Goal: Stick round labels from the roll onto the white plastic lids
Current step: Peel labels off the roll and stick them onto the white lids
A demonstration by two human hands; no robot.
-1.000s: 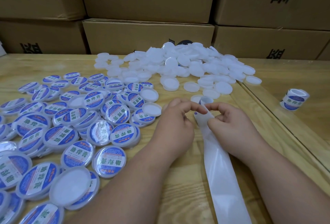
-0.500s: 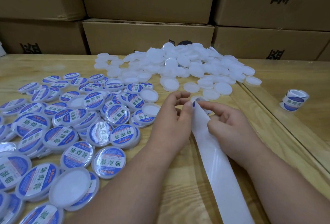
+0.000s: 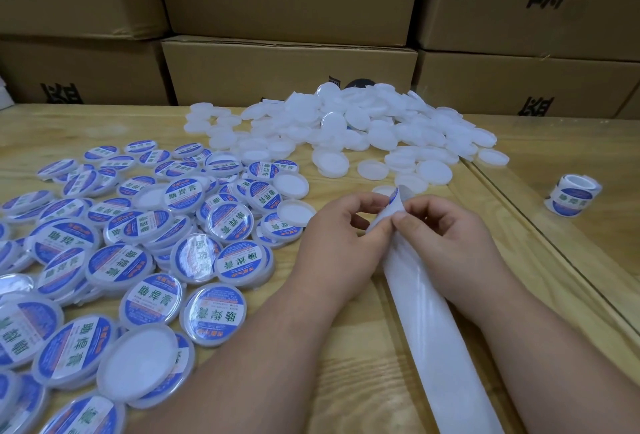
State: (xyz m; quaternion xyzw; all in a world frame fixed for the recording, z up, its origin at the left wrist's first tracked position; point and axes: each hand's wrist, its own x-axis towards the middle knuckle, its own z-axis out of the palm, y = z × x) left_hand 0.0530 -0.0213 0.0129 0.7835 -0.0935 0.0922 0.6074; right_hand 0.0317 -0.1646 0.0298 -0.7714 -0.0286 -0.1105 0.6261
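Observation:
A long white backing strip (image 3: 426,323) runs from the lower edge up to my hands at mid-table. My left hand (image 3: 343,239) and my right hand (image 3: 446,243) both pinch the strip's upper end, where a blue round label (image 3: 394,195) curls at the tip. A heap of plain white lids (image 3: 363,129) lies beyond my hands. Several lids with blue labels (image 3: 117,260) cover the table's left side. A small label roll (image 3: 573,196) stands at the right.
Stacked brown cardboard boxes (image 3: 287,63) wall off the table's far edge. A seam (image 3: 554,253) between two wooden tabletops runs diagonally on the right. One plain lid (image 3: 382,190) lies just beyond my fingertips.
The strip's upper end has risen and curled, and a blue label edge now shows at its tip. My fingers have shifted their pinch closer together on it.

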